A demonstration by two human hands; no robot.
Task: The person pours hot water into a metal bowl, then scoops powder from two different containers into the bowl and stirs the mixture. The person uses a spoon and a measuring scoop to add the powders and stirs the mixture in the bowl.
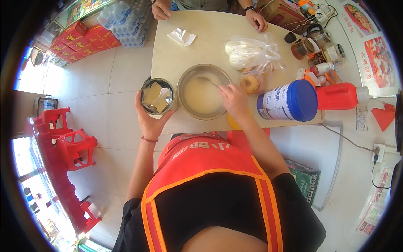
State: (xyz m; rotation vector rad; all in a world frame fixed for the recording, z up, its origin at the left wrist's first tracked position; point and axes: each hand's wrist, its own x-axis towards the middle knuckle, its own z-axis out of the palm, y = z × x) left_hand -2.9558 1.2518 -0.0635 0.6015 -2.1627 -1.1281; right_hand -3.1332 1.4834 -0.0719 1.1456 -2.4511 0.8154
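Observation:
My left hand (154,121) grips an opened can (174,91) from its near side, by the table's left edge. Pale powder (154,94) and torn foil show inside the can. Just right of it stands a round stainless steel bowl (185,111) with a cloudy, pale yellow liquid (201,96). Held in the fingers of my right hand (234,100), a metal spoon (214,83) reaches over the bowl's right rim, its far end at the liquid. A yellow round thing (233,121) lies partly hidden under my right forearm.
Right of my hand are a blue-lidded tub (286,100), a red bottle (337,96) and clear plastic bags (252,52) with pale buns and yellowish ring-shaped food. A crumpled tissue (182,36) lies farther back. Across the table (204,23), another person's hands (256,20) rest near the edge.

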